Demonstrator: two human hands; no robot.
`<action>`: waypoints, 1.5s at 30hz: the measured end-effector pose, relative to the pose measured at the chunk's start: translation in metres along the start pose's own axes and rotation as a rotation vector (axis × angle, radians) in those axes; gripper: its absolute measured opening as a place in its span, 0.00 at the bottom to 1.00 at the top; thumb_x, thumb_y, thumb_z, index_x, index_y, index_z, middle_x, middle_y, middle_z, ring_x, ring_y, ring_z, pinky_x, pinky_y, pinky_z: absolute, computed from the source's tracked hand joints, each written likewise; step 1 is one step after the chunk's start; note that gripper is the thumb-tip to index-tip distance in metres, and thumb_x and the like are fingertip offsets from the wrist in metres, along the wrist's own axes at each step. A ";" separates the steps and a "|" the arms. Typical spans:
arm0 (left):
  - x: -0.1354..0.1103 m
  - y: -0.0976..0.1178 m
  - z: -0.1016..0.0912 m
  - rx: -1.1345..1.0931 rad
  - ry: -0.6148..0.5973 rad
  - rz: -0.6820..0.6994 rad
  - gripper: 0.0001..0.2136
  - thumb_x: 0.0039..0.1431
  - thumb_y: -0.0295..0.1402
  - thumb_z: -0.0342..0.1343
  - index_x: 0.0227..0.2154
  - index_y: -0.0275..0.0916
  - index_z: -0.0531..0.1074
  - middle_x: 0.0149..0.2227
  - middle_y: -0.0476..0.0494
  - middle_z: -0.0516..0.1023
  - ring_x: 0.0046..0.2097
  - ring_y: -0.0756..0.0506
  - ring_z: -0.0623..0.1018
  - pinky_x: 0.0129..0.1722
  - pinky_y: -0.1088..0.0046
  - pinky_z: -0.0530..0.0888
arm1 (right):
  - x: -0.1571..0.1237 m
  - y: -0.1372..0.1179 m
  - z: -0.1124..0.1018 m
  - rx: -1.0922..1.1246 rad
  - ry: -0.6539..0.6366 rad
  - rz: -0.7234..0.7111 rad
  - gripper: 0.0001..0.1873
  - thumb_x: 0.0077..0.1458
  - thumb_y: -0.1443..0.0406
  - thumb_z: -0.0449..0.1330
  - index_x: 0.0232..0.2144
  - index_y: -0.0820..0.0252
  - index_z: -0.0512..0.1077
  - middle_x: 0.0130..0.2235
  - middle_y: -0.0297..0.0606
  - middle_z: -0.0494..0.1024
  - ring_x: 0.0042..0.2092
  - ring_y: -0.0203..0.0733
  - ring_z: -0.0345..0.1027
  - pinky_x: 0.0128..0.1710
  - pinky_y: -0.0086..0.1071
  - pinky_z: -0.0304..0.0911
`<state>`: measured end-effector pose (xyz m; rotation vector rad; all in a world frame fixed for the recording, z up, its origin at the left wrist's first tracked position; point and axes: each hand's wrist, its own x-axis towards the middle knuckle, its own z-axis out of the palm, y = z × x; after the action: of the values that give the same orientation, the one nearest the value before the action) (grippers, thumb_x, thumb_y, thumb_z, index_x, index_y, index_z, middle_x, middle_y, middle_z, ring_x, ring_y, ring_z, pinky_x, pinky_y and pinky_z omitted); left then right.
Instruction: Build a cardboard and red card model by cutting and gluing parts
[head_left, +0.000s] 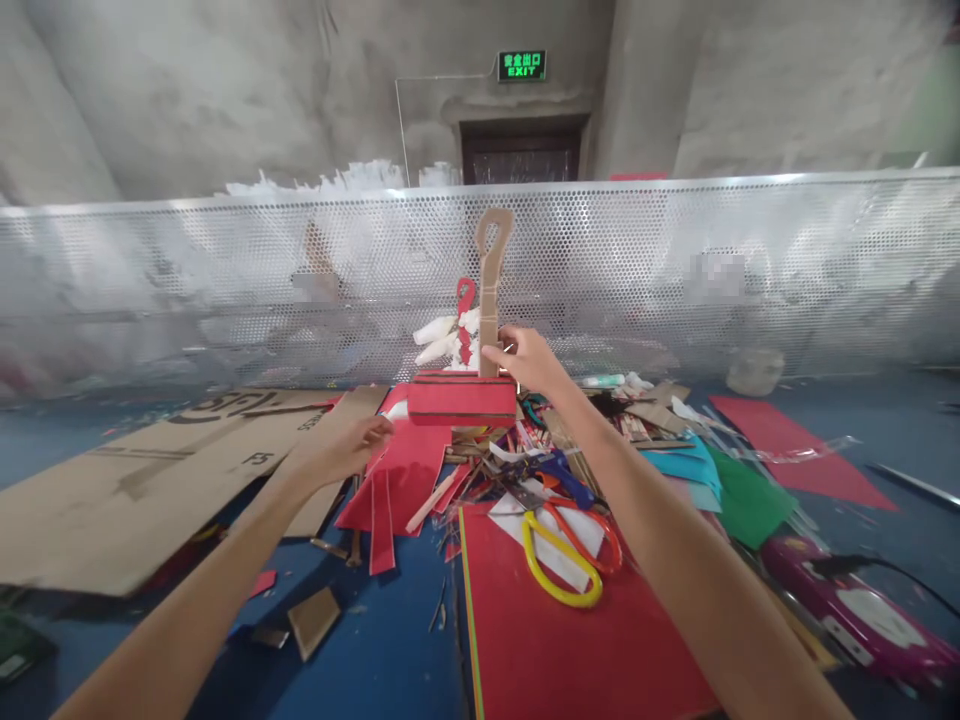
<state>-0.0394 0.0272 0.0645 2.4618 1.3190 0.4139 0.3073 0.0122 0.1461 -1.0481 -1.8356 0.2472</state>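
My right hand (529, 358) is closed on the lower part of an upright brown cardboard strip (490, 290), with the thumb across its front. The strip has a looped top and thin pale string around it. Its foot meets the top of a small red box (462, 400) with dark edge lines; whether it is joined there is unclear. Behind the box, a smaller red looped piece (465, 325) stands beside white crumpled material (437, 340). My left hand (349, 447) is left of the box, fingers loosely bent and apart, with nothing visible in them. Red paper (409, 465) lies beside it.
Yellow-handled scissors (559, 575) and orange-handled scissors (611, 545) lie on red sheets (570, 660). Cardboard sheets (172, 470) spread at left. Scraps, green paper (746, 500) and a purple corded device (862, 610) are at right. A perforated metal panel (187, 290) runs behind.
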 end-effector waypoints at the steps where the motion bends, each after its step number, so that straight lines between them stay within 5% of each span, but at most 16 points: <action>1: -0.002 0.003 0.005 -0.018 0.038 -0.012 0.16 0.62 0.42 0.45 0.44 0.39 0.69 0.44 0.36 0.78 0.43 0.41 0.78 0.43 0.66 0.75 | 0.001 0.003 -0.003 0.027 0.053 0.012 0.14 0.56 0.59 0.60 0.39 0.64 0.77 0.36 0.41 0.81 0.35 0.42 0.72 0.37 0.33 0.65; 8: 0.018 0.053 0.026 0.079 0.051 0.092 0.12 0.62 0.39 0.47 0.38 0.39 0.72 0.39 0.41 0.80 0.39 0.44 0.78 0.41 0.70 0.73 | 0.008 0.024 -0.024 0.085 0.360 0.060 0.15 0.54 0.55 0.60 0.34 0.62 0.75 0.30 0.37 0.76 0.31 0.40 0.68 0.33 0.32 0.62; 14: 0.064 0.110 0.055 0.285 0.008 0.120 0.10 0.62 0.38 0.49 0.38 0.42 0.74 0.39 0.43 0.81 0.41 0.41 0.79 0.38 0.68 0.71 | 0.009 0.040 -0.041 0.125 0.438 0.071 0.14 0.52 0.55 0.62 0.30 0.61 0.74 0.27 0.34 0.74 0.29 0.39 0.65 0.30 0.32 0.60; 18: 0.086 0.125 0.077 0.431 -0.009 0.086 0.07 0.57 0.35 0.53 0.36 0.41 0.73 0.37 0.39 0.81 0.41 0.36 0.80 0.38 0.64 0.71 | 0.007 0.048 -0.057 0.145 0.465 0.086 0.15 0.52 0.55 0.62 0.33 0.61 0.75 0.29 0.35 0.74 0.30 0.39 0.66 0.31 0.33 0.62; 24: 0.098 0.120 0.077 0.437 -0.023 0.027 0.13 0.49 0.29 0.55 0.40 0.41 0.71 0.38 0.38 0.80 0.41 0.35 0.80 0.38 0.63 0.71 | 0.010 0.061 -0.070 0.185 0.483 0.054 0.14 0.51 0.55 0.63 0.34 0.60 0.75 0.31 0.36 0.75 0.33 0.41 0.68 0.35 0.35 0.66; 27: 0.097 0.113 0.060 0.419 -0.015 0.010 0.15 0.49 0.29 0.55 0.42 0.40 0.71 0.43 0.37 0.79 0.44 0.36 0.78 0.39 0.65 0.70 | 0.011 0.064 -0.071 0.181 0.477 0.030 0.13 0.52 0.56 0.63 0.33 0.59 0.75 0.30 0.36 0.76 0.33 0.42 0.69 0.35 0.36 0.67; 30: 0.091 0.099 0.038 0.316 -0.061 0.022 0.13 0.52 0.31 0.53 0.42 0.40 0.71 0.39 0.42 0.78 0.40 0.40 0.78 0.36 0.68 0.69 | 0.010 0.062 -0.070 0.209 0.438 0.011 0.12 0.52 0.57 0.63 0.34 0.59 0.74 0.30 0.36 0.76 0.33 0.42 0.69 0.34 0.36 0.67; 34: 0.081 0.073 0.010 -0.002 -0.184 0.148 0.26 0.50 0.38 0.57 0.53 0.37 0.64 0.33 0.48 0.73 0.33 0.45 0.73 0.32 0.72 0.66 | 0.007 0.061 -0.067 0.209 0.374 -0.004 0.10 0.53 0.58 0.62 0.32 0.60 0.74 0.29 0.36 0.74 0.30 0.41 0.68 0.32 0.35 0.66; 38: 0.067 0.054 -0.017 -0.064 -0.328 0.141 0.13 0.54 0.42 0.55 0.37 0.38 0.71 0.30 0.49 0.71 0.32 0.48 0.70 0.33 0.74 0.64 | 0.006 0.066 -0.062 0.194 0.346 0.007 0.11 0.53 0.57 0.63 0.33 0.60 0.74 0.29 0.36 0.76 0.31 0.42 0.69 0.33 0.36 0.67; 45: 0.047 0.025 -0.042 0.110 -0.514 -0.041 0.14 0.55 0.45 0.54 0.29 0.39 0.73 0.25 0.50 0.73 0.29 0.47 0.72 0.29 0.75 0.63 | 0.002 0.065 -0.050 0.225 0.265 -0.030 0.12 0.53 0.57 0.63 0.36 0.59 0.75 0.35 0.38 0.78 0.37 0.44 0.72 0.40 0.38 0.69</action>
<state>-0.0125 0.0590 0.1178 2.3910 1.1867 -0.2956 0.3836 0.0401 0.1356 -0.8525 -1.5453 0.2761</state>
